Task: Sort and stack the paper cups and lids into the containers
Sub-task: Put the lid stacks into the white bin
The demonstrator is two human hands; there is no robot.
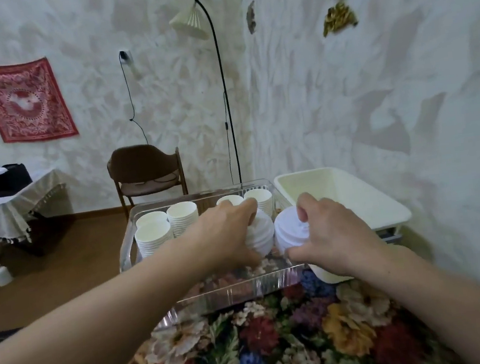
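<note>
right now both hands work inside the clear tray (234,291) on the floral tablecloth (282,343). the left hand (226,232) curls its fingers around a stack of white lids (259,235) lying on its side; the right hand (334,236) pinches a second lid stack (288,228) just beside it. cup stacks (183,220) fill the tray's far end. a cream tub (355,195) sits along the tray's right edge.

Left hand (226,229) and right hand (329,231) each hold lid stack (258,234) inside clear container (245,287)
</note>
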